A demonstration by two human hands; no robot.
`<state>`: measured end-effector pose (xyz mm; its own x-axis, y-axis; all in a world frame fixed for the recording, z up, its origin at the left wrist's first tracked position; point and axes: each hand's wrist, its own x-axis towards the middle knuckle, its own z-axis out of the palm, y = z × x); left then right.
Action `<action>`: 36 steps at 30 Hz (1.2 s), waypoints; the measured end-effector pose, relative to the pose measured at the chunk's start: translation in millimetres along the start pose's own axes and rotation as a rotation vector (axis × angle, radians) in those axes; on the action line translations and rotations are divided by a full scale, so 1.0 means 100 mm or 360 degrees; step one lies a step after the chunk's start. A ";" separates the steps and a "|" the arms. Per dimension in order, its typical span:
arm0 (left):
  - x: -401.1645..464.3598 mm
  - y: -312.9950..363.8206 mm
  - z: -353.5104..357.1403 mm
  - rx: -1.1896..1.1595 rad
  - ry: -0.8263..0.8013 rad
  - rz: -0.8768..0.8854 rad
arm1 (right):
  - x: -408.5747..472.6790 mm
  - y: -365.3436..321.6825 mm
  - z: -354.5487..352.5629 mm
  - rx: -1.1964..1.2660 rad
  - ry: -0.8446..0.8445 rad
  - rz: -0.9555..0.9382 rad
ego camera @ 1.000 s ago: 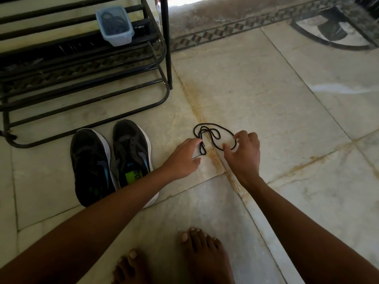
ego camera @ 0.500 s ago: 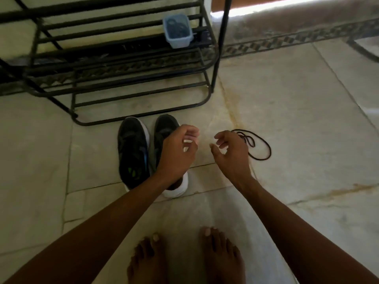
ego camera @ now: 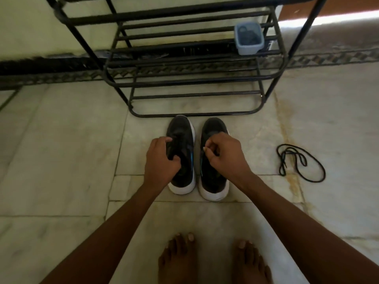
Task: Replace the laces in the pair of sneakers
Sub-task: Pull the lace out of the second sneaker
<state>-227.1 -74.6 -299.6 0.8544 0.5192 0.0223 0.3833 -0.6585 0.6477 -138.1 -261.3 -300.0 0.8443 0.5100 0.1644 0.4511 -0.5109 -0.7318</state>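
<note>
Both my hands have come off the floor lace and down onto the pair. Beyond my knuckles stands the shoe rack (ego camera: 196, 78), a small tub (ego camera: 248, 38) on it. Under my left hand (ego camera: 162, 160) sits the left sneaker (ego camera: 181, 154), fingers curled onto its tongue area; my right hand (ego camera: 222, 154) pinches at the right sneaker (ego camera: 213, 160) (whether it has lace, I cannot tell). The loose lace (ego camera: 299, 162) lies well right of my right hand. Yanking could tip a shoe, snag an eyelet, or leave old and new laces confused.
</note>
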 end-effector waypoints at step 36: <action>0.52 -0.25 -0.11 -0.0378 -0.0158 0.0064 | 0.29 -0.37 0.50 -0.0529 -0.0675 0.0174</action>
<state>-195.8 -25.4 -306.6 0.9021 0.4313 -0.0156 0.2651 -0.5251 0.8087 -144.7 -193.2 -300.8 0.7319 0.6406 -0.2321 0.4922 -0.7327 -0.4700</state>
